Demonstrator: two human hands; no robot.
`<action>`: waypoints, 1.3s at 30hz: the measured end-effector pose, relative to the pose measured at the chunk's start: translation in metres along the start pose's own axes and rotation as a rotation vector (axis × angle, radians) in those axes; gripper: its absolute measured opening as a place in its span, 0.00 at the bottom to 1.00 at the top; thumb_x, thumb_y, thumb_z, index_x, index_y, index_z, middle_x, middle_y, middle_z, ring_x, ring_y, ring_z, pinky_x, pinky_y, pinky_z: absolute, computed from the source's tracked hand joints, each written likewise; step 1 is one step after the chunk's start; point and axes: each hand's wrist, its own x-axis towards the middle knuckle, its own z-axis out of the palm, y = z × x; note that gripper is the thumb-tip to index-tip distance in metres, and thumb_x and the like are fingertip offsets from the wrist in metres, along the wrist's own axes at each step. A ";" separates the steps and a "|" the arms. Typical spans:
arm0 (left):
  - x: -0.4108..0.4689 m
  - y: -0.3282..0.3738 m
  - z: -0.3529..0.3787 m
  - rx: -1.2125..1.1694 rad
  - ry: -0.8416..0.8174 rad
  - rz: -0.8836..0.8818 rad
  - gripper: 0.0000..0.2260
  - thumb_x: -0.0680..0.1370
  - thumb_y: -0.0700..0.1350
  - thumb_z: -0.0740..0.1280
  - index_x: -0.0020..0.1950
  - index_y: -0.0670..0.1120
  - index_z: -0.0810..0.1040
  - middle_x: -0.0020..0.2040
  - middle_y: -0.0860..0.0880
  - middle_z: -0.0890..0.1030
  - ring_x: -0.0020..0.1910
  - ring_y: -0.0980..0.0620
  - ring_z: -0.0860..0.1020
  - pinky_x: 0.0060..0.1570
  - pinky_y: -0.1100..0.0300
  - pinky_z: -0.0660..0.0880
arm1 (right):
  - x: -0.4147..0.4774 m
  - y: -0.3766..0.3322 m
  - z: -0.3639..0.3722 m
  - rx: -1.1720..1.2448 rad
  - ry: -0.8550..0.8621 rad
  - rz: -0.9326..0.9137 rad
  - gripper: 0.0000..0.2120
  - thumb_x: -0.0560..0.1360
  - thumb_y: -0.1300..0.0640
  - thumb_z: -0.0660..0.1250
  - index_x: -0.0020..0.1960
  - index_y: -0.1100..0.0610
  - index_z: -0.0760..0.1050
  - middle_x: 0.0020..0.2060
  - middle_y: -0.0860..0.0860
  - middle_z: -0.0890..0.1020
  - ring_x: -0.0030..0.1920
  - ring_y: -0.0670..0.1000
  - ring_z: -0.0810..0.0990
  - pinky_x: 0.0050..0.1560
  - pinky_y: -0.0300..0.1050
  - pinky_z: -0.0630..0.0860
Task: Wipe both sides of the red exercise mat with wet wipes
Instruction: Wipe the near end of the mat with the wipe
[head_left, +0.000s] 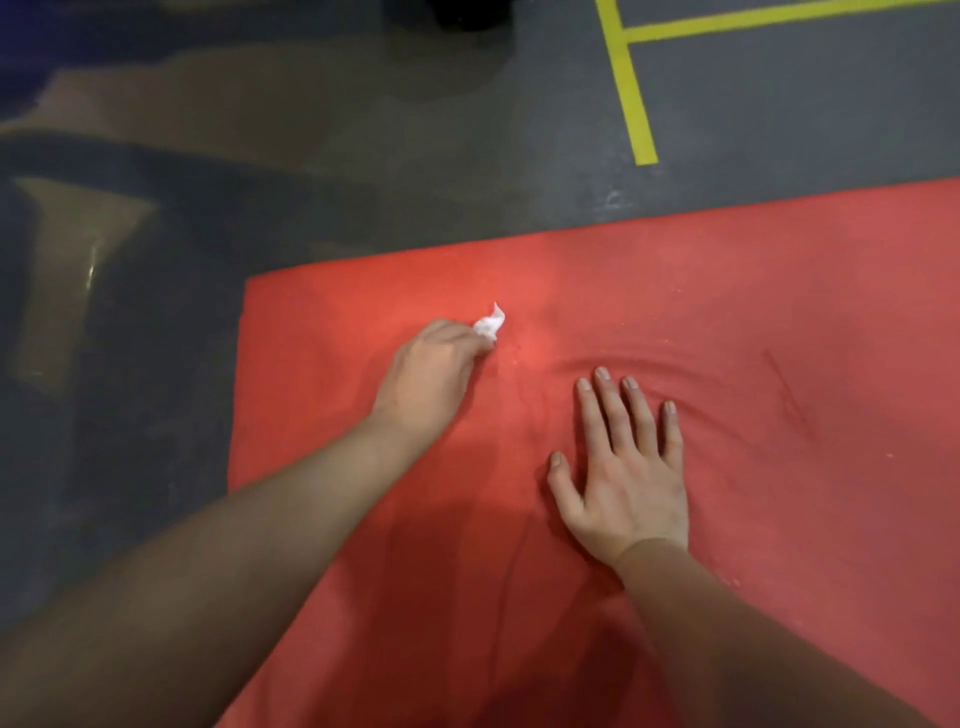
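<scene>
I see the red exercise mat (753, 312) lying flat on the dark floor (363, 182), under both hands. The left hand (431, 379) curls its fingers round a scrunched white wet wipe (489, 325) and holds it on the mat near the far left corner. The right hand (623, 467) lies flat on the mat close by, fingers straight and spread

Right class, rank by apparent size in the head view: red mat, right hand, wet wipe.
1. red mat
2. right hand
3. wet wipe, partly hidden by the left hand gripping it
</scene>
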 end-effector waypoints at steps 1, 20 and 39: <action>0.009 0.000 -0.004 0.051 -0.033 -0.023 0.13 0.78 0.41 0.62 0.53 0.44 0.86 0.47 0.42 0.85 0.48 0.39 0.81 0.47 0.47 0.79 | 0.000 0.000 0.001 -0.004 -0.003 -0.003 0.39 0.76 0.38 0.56 0.82 0.53 0.54 0.82 0.49 0.55 0.82 0.54 0.50 0.79 0.64 0.47; -0.063 0.036 -0.001 0.130 -0.209 -0.168 0.15 0.80 0.39 0.64 0.62 0.53 0.81 0.54 0.42 0.84 0.55 0.38 0.82 0.52 0.47 0.78 | -0.090 0.018 0.009 0.164 0.114 -0.213 0.29 0.82 0.44 0.55 0.79 0.56 0.65 0.80 0.51 0.61 0.81 0.49 0.56 0.79 0.59 0.55; -0.123 0.046 0.006 -0.007 -0.135 -0.049 0.16 0.78 0.40 0.60 0.58 0.47 0.85 0.50 0.46 0.85 0.52 0.41 0.81 0.53 0.48 0.79 | -0.056 0.018 -0.020 0.017 -0.470 -0.210 0.63 0.60 0.13 0.49 0.78 0.48 0.24 0.76 0.44 0.25 0.76 0.47 0.23 0.75 0.57 0.26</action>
